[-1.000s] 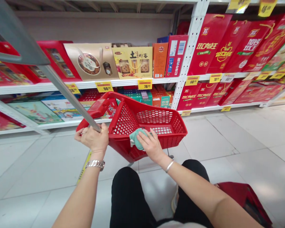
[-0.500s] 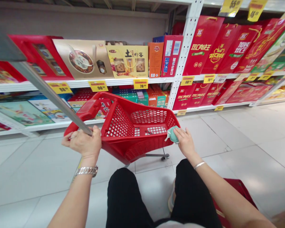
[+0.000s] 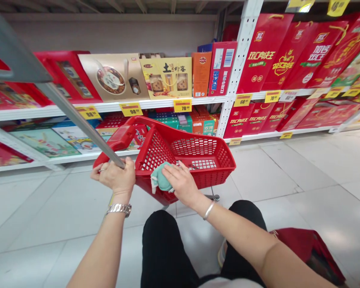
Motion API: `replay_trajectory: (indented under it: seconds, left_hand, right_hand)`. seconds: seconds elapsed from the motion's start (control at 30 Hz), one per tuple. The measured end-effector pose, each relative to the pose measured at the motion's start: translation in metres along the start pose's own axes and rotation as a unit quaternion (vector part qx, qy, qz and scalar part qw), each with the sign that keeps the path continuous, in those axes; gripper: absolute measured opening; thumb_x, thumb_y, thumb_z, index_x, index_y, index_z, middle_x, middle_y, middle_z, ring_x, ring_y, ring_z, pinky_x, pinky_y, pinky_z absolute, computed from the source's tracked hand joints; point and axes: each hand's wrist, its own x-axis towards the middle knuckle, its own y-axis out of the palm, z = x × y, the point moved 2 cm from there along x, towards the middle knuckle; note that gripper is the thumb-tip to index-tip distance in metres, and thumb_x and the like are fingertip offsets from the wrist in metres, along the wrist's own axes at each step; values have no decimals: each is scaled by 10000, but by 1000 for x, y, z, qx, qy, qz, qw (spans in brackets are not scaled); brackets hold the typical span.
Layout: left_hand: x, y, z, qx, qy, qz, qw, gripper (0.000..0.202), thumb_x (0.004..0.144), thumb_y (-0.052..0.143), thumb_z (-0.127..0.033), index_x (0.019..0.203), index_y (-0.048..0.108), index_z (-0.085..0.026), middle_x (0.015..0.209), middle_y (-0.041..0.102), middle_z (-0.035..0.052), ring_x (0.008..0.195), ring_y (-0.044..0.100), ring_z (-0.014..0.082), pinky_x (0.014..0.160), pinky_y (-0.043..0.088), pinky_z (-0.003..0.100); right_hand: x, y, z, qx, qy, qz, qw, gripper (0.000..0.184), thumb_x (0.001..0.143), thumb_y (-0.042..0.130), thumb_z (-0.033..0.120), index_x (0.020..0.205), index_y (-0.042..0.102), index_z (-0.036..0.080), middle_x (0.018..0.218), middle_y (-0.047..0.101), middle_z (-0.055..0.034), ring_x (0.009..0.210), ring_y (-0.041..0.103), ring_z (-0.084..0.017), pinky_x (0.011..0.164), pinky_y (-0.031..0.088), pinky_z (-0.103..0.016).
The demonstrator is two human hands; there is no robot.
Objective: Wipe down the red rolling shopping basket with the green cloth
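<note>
My left hand [image 3: 115, 176] is closed around the grey metal pull handle [image 3: 78, 122] of a red plastic mesh shopping basket on wheels [image 3: 225, 160]. My right hand [image 3: 181, 184] lies on a crumpled pale green cloth [image 3: 161, 179], pressing it against the near rim of the basket. The cloth partly hides that rim, and the fingers cover part of the cloth. Nothing shows inside the basket except its mesh floor and a small dark mark.
Behind the basket stand white metal shelves [image 3: 240, 68] of boxed goods and red gift bags [image 3: 264, 54], with yellow price tags [image 3: 182, 105] along the edges. A tiled floor [image 3: 288, 168] runs beneath. My black trousers [image 3: 165, 252] and a dark red bag [image 3: 306, 244] lie below.
My right hand has slid left along the near rim with the cloth, from the basket's right corner towards its middle. The left hand stays on the handle.
</note>
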Motion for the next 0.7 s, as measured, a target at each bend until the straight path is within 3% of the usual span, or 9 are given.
replay_trajectory:
  seconds: [0.17, 0.37, 0.5, 0.6, 0.7]
  left_hand:
    - [10, -2, 9, -2, -1, 13, 1000, 256, 786, 525, -452, 694, 608, -228, 712, 619, 135, 941, 634, 393, 1059, 321, 610]
    - [27, 1, 23, 27, -1, 34, 999, 291, 781, 506, -449, 752, 644, -194, 757, 648, 147, 954, 647, 370, 1086, 331, 560]
    - [38, 4, 27, 33, 3, 38, 999, 299, 783, 503, -447, 749, 652, -190, 764, 669, 140, 950, 653, 352, 1103, 329, 542]
    - [44, 7, 29, 28, 6, 51, 998, 288, 786, 504, -428, 751, 656, -185, 790, 689, 149, 969, 655, 347, 1104, 326, 541]
    - [52, 10, 30, 28, 3, 77, 997, 266, 792, 500, -403, 741, 645, -187, 808, 698, 156, 1006, 651, 357, 1109, 314, 555]
  right_hand:
    - [-19, 5, -16, -17, 21, 12, 1000, 505, 906, 549, 8, 1360, 673, 191, 1375, 702, -119, 1256, 639, -242, 1193, 405, -502]
    - [-68, -23, -62, -52, 76, 20, 996, 610, 824, 500, -34, 1345, 685, 222, 1328, 729, -105, 1212, 660, -240, 1178, 410, -510]
    - [-78, -51, -90, -74, 157, 93, 980, 616, 762, 539, -34, 1305, 702, 207, 1306, 737, -120, 1149, 691, -256, 1163, 414, -517]
    - [-71, -67, -106, -91, 230, 164, 955, 543, 763, 567, -12, 1226, 736, 216, 1256, 759, -105, 1120, 710, -249, 1157, 416, -478]
    - [-61, -75, -113, -98, 260, 223, 934, 442, 811, 587, 32, 1165, 751, 237, 1193, 780, -76, 1112, 715, -230, 1136, 421, -412]
